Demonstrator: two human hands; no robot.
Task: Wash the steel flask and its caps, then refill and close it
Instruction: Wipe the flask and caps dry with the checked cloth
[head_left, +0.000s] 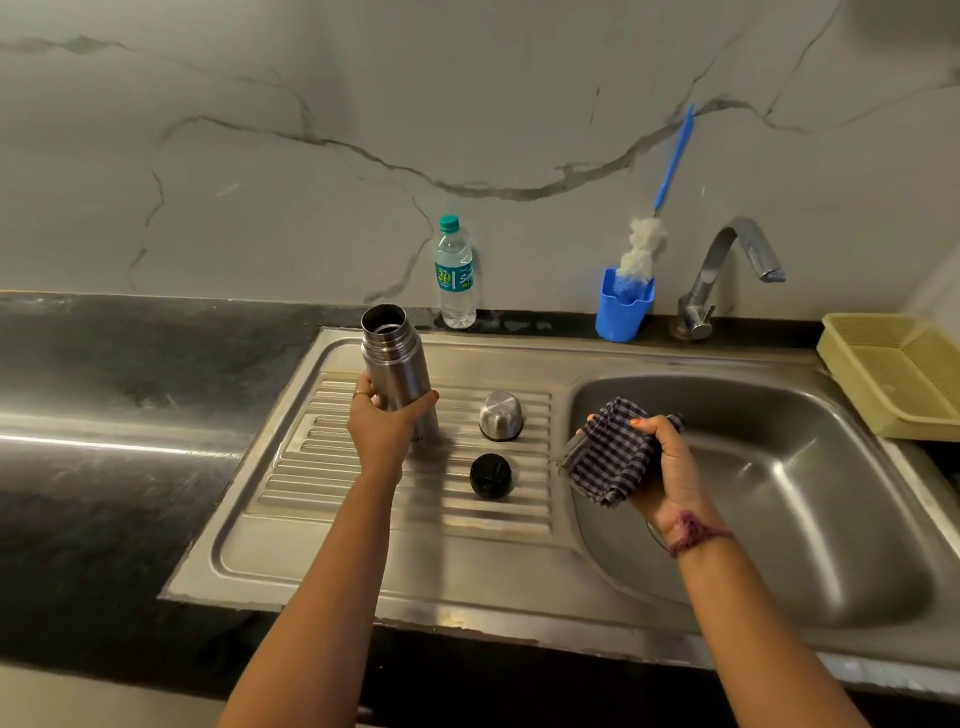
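The steel flask (396, 358) stands upright with its mouth uncovered on the ribbed drainboard (332, 467), and my left hand (385, 422) grips its lower body. To its right on the ribs sit the steel outer cap (501, 415), dome up, and the black inner cap (490, 475) in front of it. My right hand (667, 467) holds a folded dark checked cloth (610, 452) over the left edge of the sink basin (779, 499).
A small plastic water bottle (455, 273) with a teal cap stands at the wall. A blue holder (622, 306) carries a blue-handled bottle brush (649, 244). The tap (727, 275) is behind the basin, with no water running. A beige plastic tray (898, 374) lies at the right. Dark counter lies to the left.
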